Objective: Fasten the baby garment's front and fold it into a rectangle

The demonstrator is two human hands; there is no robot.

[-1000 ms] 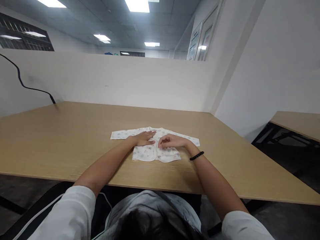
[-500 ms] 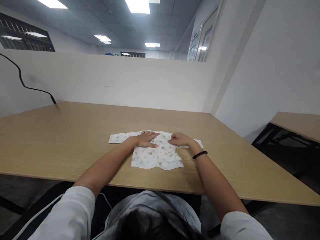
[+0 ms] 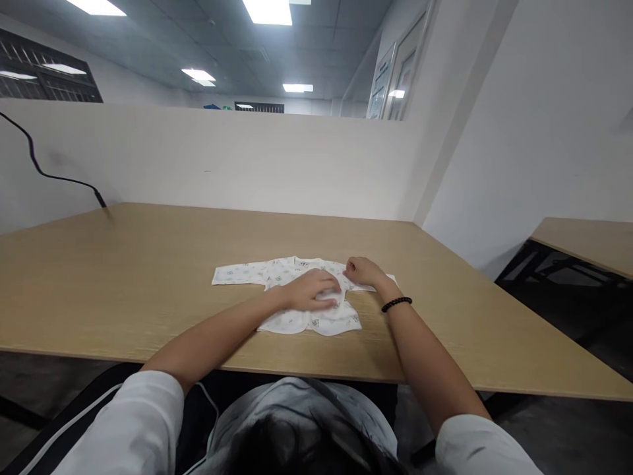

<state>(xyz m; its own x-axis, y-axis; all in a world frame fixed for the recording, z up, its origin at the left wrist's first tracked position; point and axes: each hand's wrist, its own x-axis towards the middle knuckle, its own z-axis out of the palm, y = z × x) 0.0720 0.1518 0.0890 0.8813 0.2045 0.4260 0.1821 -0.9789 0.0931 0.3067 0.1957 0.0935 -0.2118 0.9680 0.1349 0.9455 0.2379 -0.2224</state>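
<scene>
A small white long-sleeved baby shirt with a pastel print lies spread on the table, neckline away from me, both sleeves out to the sides. My left hand is over its middle, fingers apart and slightly bent, a little blurred, holding nothing. At the shirt's right shoulder, where the sleeve begins, is my right hand, its fingers curled together on the cloth; the fingertips are partly hidden. Part of the right sleeve is covered by that hand and wrist. A black bead bracelet circles my right wrist.
The wooden table runs up to a white partition at the back. A black cable hangs down to its far left corner. Another table stands apart on the right. The near table edge is close to my body.
My left hand has moved right and nearer to me across the shirt, uncovering the neckline and left shoulder. My right hand has shifted slightly outward toward the right sleeve.
</scene>
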